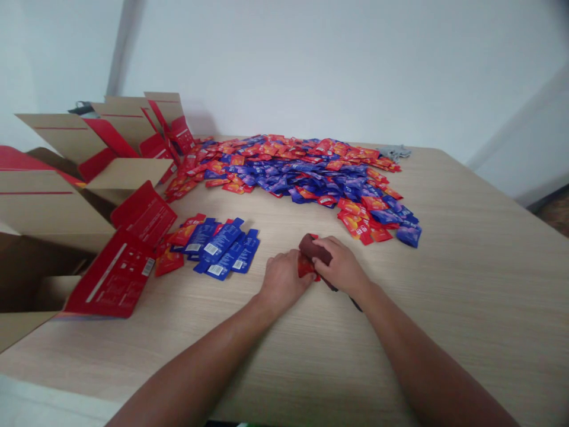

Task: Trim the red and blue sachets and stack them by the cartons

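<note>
Around the middle of the table both hands meet over a red sachet (306,266). My left hand (284,277) is closed on the sachet's left side, thumb along its near edge. A brown cloth (316,250) is bunched in my right hand (341,264) and lies against the sachet; its tail hangs out below the palm. Most of the sachet is hidden by the hands and the cloth. To the left of my left hand lies a small overlapping group of blue sachets (224,244) and red sachets (169,261), several with white barcode labels showing.
A long heap of mixed red and blue sachets (306,172) spreads across the back of the table (448,284). Several open cardboard boxes with red flaps (118,276) crowd the left side. A grey crumpled cloth (395,152) lies at the back right, before a pale wall.
</note>
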Tool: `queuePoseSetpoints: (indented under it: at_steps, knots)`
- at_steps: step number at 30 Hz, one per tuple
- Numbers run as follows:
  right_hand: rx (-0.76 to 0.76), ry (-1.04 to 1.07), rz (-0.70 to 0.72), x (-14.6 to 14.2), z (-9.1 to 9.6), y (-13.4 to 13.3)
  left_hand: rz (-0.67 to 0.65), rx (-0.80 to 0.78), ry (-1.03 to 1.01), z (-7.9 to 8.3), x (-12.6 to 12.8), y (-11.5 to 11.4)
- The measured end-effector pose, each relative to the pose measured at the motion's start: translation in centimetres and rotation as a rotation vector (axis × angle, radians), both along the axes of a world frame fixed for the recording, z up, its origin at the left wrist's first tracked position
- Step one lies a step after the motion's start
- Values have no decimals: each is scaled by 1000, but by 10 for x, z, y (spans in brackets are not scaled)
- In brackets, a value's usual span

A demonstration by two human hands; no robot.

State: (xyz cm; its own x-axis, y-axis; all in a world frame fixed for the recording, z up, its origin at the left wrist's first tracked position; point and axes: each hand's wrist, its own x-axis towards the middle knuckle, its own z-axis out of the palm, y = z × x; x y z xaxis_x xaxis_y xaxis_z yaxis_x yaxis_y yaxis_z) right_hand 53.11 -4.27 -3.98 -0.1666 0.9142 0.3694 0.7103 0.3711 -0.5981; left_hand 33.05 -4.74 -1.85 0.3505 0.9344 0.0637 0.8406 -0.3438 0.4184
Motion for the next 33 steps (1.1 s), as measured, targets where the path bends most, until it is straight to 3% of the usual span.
queuePoseSetpoints:
  at_steps: [2, 5, 15, 20, 23, 28, 33]
  knots:
    - [-7, 0, 98, -3, 2, -5, 20, -2, 8, -2, 0, 1]
    - [-18, -6, 84, -6, 1, -8, 41, -11, 3, -4, 1, 1]
    - [-83, -161, -332, 6, 0, 15, 83, -104, -131, 0, -1, 1]
    - [-41, -109, -385, 18, -9, 22, 99, -140, -332, -6, -6, 1]
    - [-4, -9, -401, 21, -15, 22, 93, -29, -424, -8, -12, 5]
    - [32, 206, -476, 27, -17, 23, -41, 240, -351, -4, -21, 9]
    - [66, 314, -503, 28, -12, 18, -233, 193, -139, -3, -14, 1]
